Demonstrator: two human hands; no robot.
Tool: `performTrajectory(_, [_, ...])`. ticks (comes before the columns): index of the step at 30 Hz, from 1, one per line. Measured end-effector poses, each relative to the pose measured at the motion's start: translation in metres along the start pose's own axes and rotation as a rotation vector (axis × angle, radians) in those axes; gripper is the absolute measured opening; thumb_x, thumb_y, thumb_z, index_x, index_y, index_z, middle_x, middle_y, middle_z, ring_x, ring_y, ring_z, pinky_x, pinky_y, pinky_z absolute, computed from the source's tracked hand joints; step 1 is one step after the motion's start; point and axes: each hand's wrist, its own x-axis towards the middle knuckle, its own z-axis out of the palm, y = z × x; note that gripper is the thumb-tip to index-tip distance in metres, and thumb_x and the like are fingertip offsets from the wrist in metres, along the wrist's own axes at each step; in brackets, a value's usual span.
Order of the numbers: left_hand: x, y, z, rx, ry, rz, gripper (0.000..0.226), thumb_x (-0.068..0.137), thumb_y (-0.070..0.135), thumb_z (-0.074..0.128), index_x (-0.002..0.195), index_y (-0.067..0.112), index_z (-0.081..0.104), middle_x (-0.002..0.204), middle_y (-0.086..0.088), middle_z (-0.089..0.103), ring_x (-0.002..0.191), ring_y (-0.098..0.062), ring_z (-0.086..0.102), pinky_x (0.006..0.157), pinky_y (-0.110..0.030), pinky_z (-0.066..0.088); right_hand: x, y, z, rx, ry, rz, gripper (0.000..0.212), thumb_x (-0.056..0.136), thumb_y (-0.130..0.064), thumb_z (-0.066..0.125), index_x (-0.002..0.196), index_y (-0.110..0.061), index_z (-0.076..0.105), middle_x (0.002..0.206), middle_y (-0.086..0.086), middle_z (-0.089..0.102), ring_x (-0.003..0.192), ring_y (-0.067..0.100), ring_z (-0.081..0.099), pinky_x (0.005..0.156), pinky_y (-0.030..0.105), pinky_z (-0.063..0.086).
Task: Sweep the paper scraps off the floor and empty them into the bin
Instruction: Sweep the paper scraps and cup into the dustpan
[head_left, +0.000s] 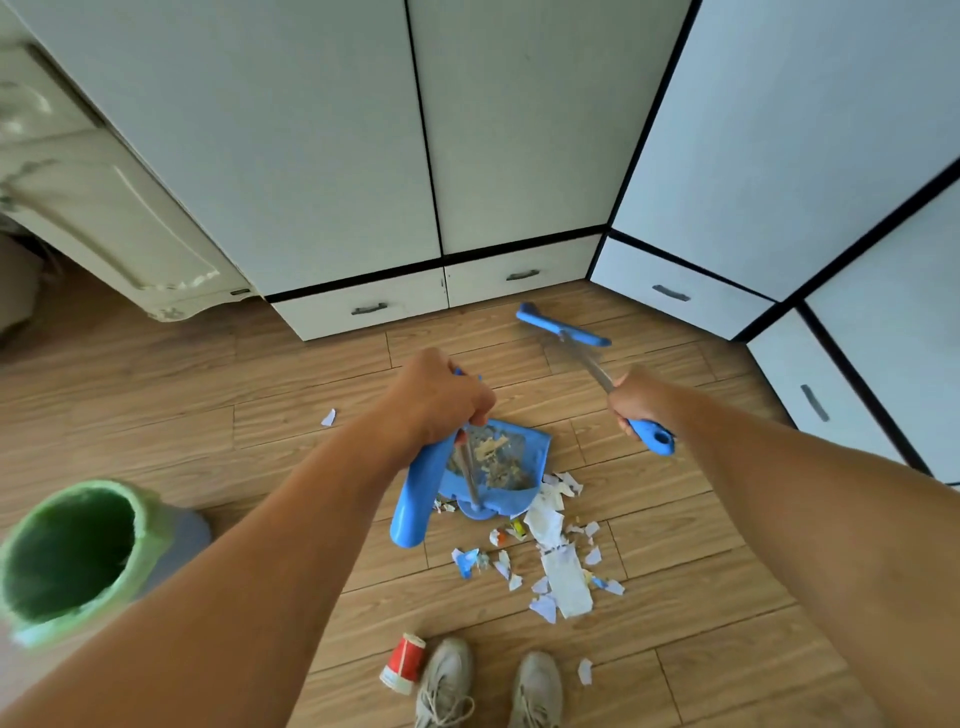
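Note:
My left hand (441, 400) grips the upright handle of a blue dustpan (501, 470) that stands on the wooden floor with dirt inside it. My right hand (641, 400) holds the blue-ended metal handle of a broom whose blue head (563, 326) is lifted near the cabinet drawers. White and coloured paper scraps (558, 561) lie scattered just in front of the dustpan, toward my feet. One scrap (328, 417) lies apart at the left, another (585, 671) beside my right shoe. A bin (78, 556) with a green liner stands open at the lower left.
White cabinets with drawers (363, 306) wrap the far side and right side of the floor. A cream-coloured door or appliance (104, 208) stands at the left. A red and white cup (404, 662) lies on its side by my shoes (447, 680).

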Motion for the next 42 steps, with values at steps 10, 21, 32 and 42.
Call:
performTrajectory(10, [0.002,0.024,0.023,0.107,-0.047,0.024,0.011,0.069,-0.006,0.057,0.069,0.004,0.053,0.071,-0.019,0.057,0.058,-0.026,0.051,0.057,-0.032,0.046,-0.048,0.038,0.018,0.018,-0.181,0.011,0.042,0.094,-0.001,0.043,0.135,-0.004,0.049,0.065,0.010,0.055,0.045,0.014,0.048,0.040,0.023,0.042])
performTrajectory(21, [-0.014,0.000,-0.006,0.173,-0.113,0.062,0.012,0.071,-0.004,0.058,0.064,0.004,0.053,0.066,-0.019,0.059,0.050,-0.023,0.051,0.053,-0.028,0.045,-0.068,0.029,0.041,0.022,-0.106,0.026,0.045,0.090,0.002,0.044,0.135,0.000,0.050,0.067,0.011,0.060,0.050,0.019,0.052,0.050,0.027,0.046])
performTrajectory(32, [-0.051,-0.023,-0.018,0.244,-0.202,0.089,0.012,0.073,-0.005,0.061,0.069,0.005,0.054,0.069,-0.018,0.059,0.051,-0.021,0.050,0.054,-0.028,0.045,-0.157,0.047,0.069,0.058,-0.150,0.071,0.051,0.091,0.003,0.049,0.140,-0.007,0.046,0.059,0.007,0.056,0.039,0.012,0.047,0.043,0.022,0.042])
performTrajectory(42, [-0.100,-0.077,-0.022,0.226,-0.196,0.134,0.013,0.073,-0.003,0.061,0.066,0.005,0.053,0.069,-0.020,0.061,0.053,-0.024,0.052,0.056,-0.031,0.045,-0.189,0.081,0.157,-0.005,-0.108,0.145,0.036,0.088,-0.004,0.040,0.109,-0.005,0.070,0.058,0.007,0.060,0.047,0.019,0.048,0.058,0.028,0.044])
